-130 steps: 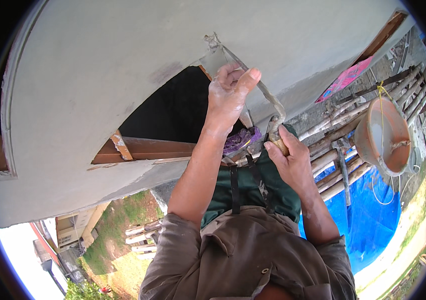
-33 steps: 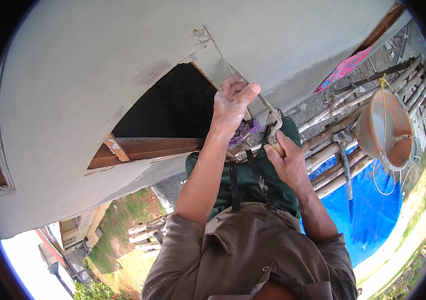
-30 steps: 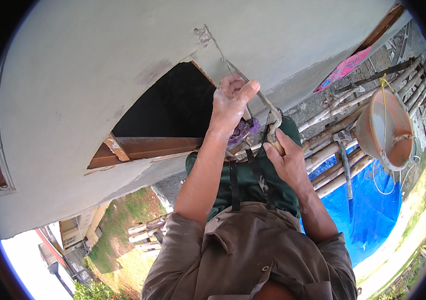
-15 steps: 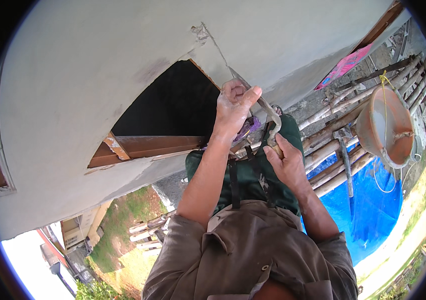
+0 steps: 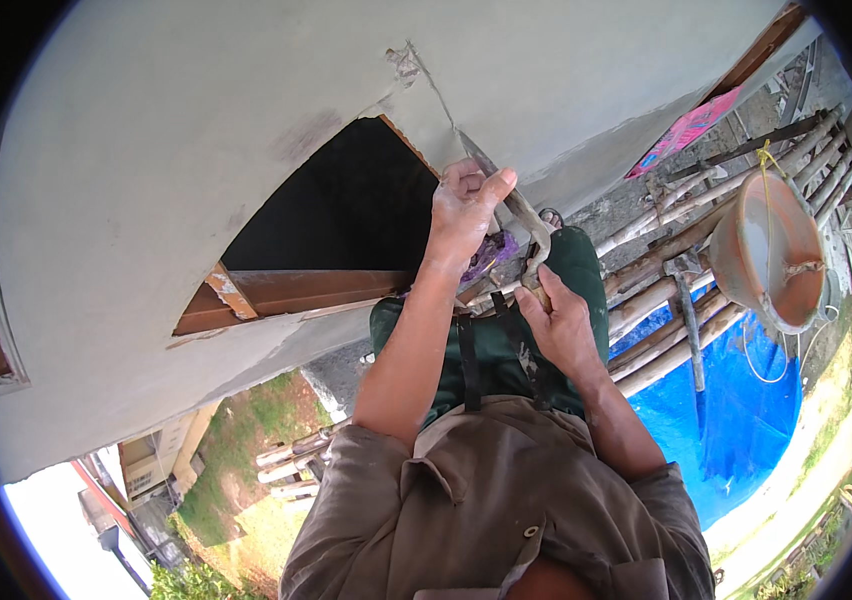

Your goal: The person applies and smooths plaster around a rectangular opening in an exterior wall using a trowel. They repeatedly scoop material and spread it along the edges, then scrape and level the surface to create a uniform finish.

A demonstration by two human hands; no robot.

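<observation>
A pointed, narrow trowel (image 5: 523, 213) with a bent neck and a pale handle lies in front of my body, smeared grey. My right hand (image 5: 560, 322) is closed on its handle, near my thigh. Along the blade, my left hand (image 5: 465, 212) has curled fingers and its thumb on the metal; part of its grip is hidden. Beyond it, the blade's tip lies against or just in front of the smooth grey plastered wall (image 5: 176, 150). A thin crack and a rough chipped patch (image 5: 403, 68) mark the plaster above the tip.
A dark, wood-framed opening (image 5: 331, 215) cuts into the wall at my left. To my right, an orange-brown bucket (image 5: 768, 250) with a yellow cord sits by wooden poles (image 5: 646, 305). A blue tarp (image 5: 736, 400) spreads below; purple material (image 5: 491, 252) lies beyond my knees.
My right hand and the trowel handle have shifted slightly left and toward my body. My left hand has moved a little left, still at the blade.
</observation>
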